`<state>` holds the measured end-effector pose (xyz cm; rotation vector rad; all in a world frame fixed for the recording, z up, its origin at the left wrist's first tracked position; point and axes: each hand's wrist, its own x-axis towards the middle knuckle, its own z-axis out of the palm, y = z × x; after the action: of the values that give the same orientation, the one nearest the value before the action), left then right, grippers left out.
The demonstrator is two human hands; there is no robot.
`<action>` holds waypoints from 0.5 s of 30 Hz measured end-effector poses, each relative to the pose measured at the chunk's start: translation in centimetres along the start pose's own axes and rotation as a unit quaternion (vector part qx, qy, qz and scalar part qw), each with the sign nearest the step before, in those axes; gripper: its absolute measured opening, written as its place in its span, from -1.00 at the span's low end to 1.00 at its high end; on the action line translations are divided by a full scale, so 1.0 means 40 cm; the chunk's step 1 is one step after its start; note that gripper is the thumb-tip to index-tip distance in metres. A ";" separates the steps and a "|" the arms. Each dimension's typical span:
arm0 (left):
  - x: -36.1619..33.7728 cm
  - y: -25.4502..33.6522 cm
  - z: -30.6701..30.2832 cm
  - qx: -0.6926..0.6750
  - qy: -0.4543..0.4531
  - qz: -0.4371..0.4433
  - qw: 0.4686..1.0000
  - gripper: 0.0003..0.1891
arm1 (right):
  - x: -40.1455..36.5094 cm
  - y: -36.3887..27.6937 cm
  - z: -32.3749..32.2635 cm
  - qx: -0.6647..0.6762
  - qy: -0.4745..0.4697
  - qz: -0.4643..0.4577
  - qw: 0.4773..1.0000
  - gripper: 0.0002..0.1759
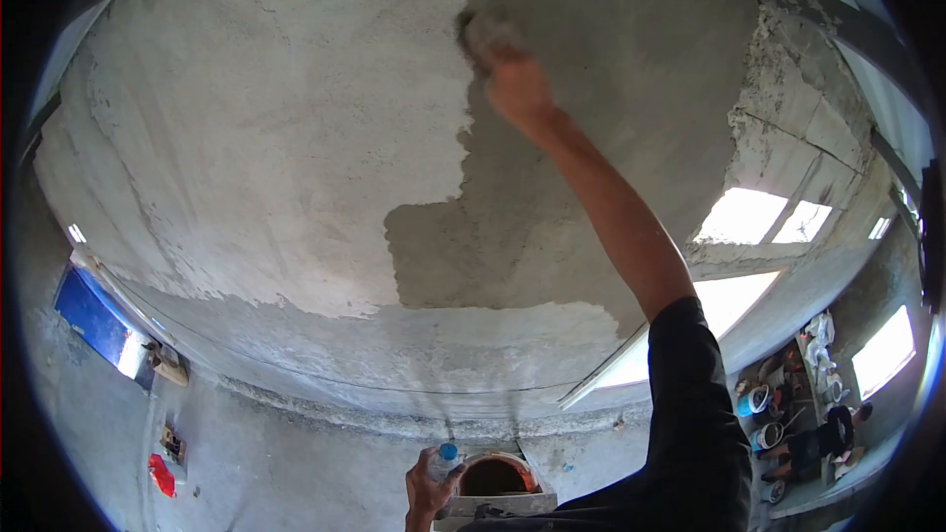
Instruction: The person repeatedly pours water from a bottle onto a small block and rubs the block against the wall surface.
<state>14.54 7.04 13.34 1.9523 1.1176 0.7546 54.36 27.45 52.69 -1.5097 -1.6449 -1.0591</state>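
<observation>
My right hand (512, 79) reaches high up the cement wall (276, 138) and presses a small sponge or float (481, 32) against it, right at the border between the dry pale plaster and the darker wet patch (591, 59). My black sleeve covers the upper arm at the lower right. Low in the view, my left hand (426, 488) grips a clear plastic bottle with a blue cap (446, 453), held upright.
A round reddish bucket (495, 478) sits just beside the bottle. Bright window openings (759, 217) pierce the wall at right. Far below at right a person (818, 443) crouches among several buckets. A blue sheet (94, 320) and a red object (161, 473) lie at left.
</observation>
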 end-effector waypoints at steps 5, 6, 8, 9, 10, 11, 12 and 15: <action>-0.008 -0.003 -0.009 -0.017 0.010 -0.032 0.999 -0.46 | 0.117 0.127 -0.082 -0.032 0.272 0.058 0.960 -0.30; -0.008 -0.009 -0.007 -0.014 0.019 -0.037 0.999 -0.46 | 0.112 0.135 -0.056 -0.074 0.265 0.009 0.961 -0.32; -0.004 -0.016 -0.010 -0.010 0.027 -0.041 0.999 -0.45 | 0.074 0.115 -0.011 -0.086 0.185 -0.029 0.979 -0.33; 0.002 -0.015 -0.008 0.001 0.021 -0.043 0.999 -0.45 | 0.029 0.084 0.011 -0.057 0.112 -0.020 0.992 -0.32; 0.002 -0.015 -0.006 0.013 0.016 -0.047 0.999 -0.45 | -0.023 0.073 0.044 -0.032 0.021 -0.059 0.998 -0.29; -0.002 -0.014 -0.007 0.011 0.017 -0.050 0.999 -0.45 | -0.066 0.061 0.067 -0.007 -0.070 -0.096 0.993 -0.26; 0.001 -0.011 -0.008 0.006 0.008 -0.039 0.999 -0.44 | -0.080 0.041 0.055 -0.007 -0.070 -0.100 0.993 -0.26; 0.016 -0.001 -0.006 0.001 -0.006 -0.018 1.000 -0.43 | -0.045 -0.006 -0.055 0.004 -0.045 -0.040 0.998 -0.22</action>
<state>14.60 7.70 13.50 1.9298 1.1439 0.7223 54.21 24.66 52.08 -1.5165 -1.7832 -1.0382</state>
